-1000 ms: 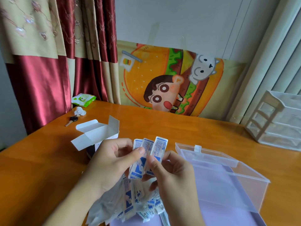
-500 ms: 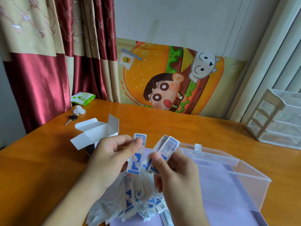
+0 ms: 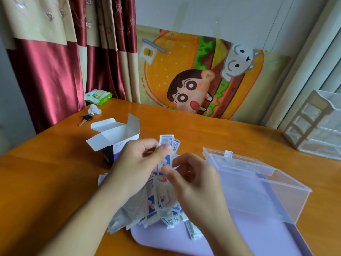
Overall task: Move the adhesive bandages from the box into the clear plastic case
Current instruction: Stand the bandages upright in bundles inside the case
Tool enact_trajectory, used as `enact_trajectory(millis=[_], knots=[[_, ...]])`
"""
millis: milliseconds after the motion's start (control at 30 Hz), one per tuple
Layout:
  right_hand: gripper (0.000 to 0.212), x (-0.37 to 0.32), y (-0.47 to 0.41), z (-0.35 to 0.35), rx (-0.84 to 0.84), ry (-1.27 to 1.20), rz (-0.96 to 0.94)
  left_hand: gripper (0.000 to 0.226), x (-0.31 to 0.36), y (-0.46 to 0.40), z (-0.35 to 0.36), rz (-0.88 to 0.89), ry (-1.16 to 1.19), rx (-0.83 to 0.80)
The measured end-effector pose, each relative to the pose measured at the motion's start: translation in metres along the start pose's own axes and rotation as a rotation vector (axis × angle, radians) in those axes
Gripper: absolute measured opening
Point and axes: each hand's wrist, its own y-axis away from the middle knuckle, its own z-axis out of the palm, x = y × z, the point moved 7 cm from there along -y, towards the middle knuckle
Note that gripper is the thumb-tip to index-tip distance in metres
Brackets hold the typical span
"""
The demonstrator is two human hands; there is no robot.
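Two hands up over an orange table (image 3: 46,172). Left hand (image 3: 136,163) pinching a few bandages (image 3: 167,145) between thumb and fingers, white and blue tops sticking up. Right hand (image 3: 193,178) just beside it, thumb and fingertips right at the bottom of those same bandages; cannot tell if gripping them or only touching. Below the hands, a floppy bunch of more bandages (image 3: 153,206) hanging down from the left hand, its low end lying on a pale purple mat (image 3: 166,239). One loose bandage (image 3: 192,231) flat on the mat, near the right wrist. Clear case (image 3: 258,185) on the right side of the mat, lid flipped up at the back, nothing seen inside. White box (image 3: 114,133) behind the left hand, flaps wide open, standing on the table. Far back by the red curtain (image 3: 46,80), a key (image 3: 85,119) and a green packet (image 3: 98,96). White drawer rack (image 3: 317,124) at the far right. Cartoon burger poster (image 3: 193,74) leaning on the wall.
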Motion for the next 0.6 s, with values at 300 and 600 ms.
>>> enact_trajectory(millis=[300, 600], knots=[[0.058, -0.004, 0.020, 0.027, -0.616, 0.553, -0.379, 0.027, -0.033, -0.010, -0.026, -0.241, 0.148, 0.117], [0.020, -0.010, 0.011, 0.016, -0.224, 0.353, -0.444, 0.023, -0.035, -0.010, -0.029, -0.298, 0.174, 0.147]])
